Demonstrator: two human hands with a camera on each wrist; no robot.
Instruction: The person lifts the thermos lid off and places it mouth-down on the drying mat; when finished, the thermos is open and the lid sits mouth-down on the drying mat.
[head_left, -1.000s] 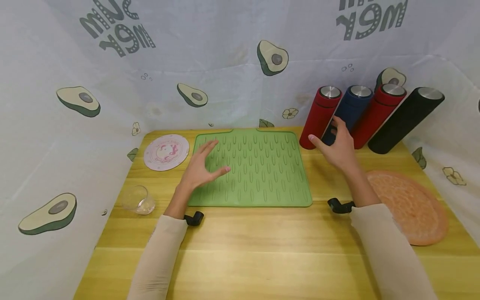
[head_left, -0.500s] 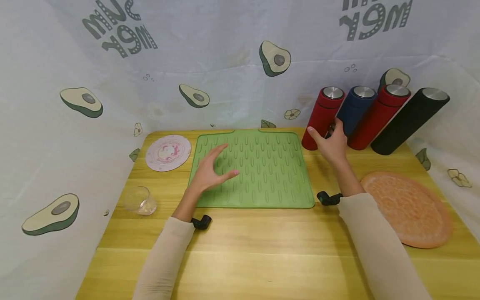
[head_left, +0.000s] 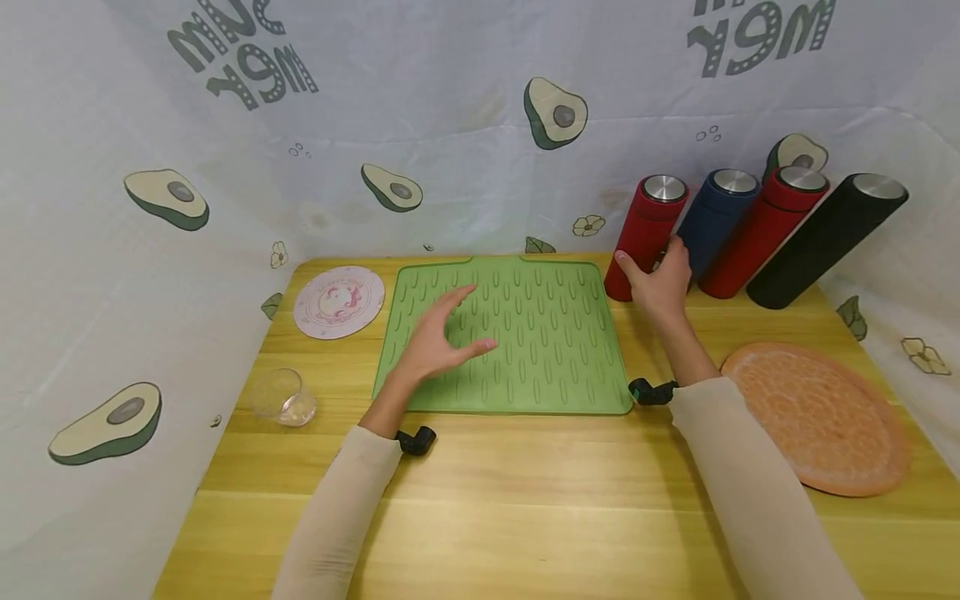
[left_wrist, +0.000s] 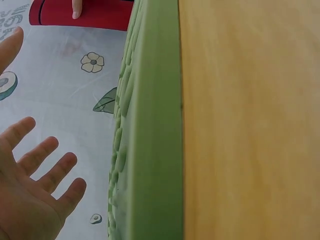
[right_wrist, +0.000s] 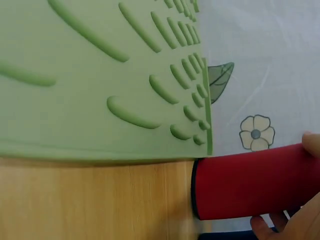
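Observation:
My right hand [head_left: 662,287] grips the lower half of the leftmost red thermos flask [head_left: 649,218], which has a silver-topped lid. In the right wrist view the thumb lies on one side of this flask [right_wrist: 245,185] and the fingers curl round the other. The flask stands just beyond the right back corner of a green ribbed mat [head_left: 540,333]. Over the mat's left part, my left hand [head_left: 435,340] is held with fingers and thumb spread apart, holding nothing; the left wrist view also shows this hand [left_wrist: 30,195] with its palm free.
Beside the gripped flask stand a blue flask [head_left: 708,221], another red flask [head_left: 765,233] and a black one [head_left: 825,242]. An orange round mat [head_left: 817,417] lies at right. A pink-white round coaster [head_left: 339,302] and a clear glass [head_left: 283,398] are at left.
My right hand has moved left and closed round the leftmost red flask, whose top has shifted slightly left, away from the blue one. My left hand has drifted right over the green mat.

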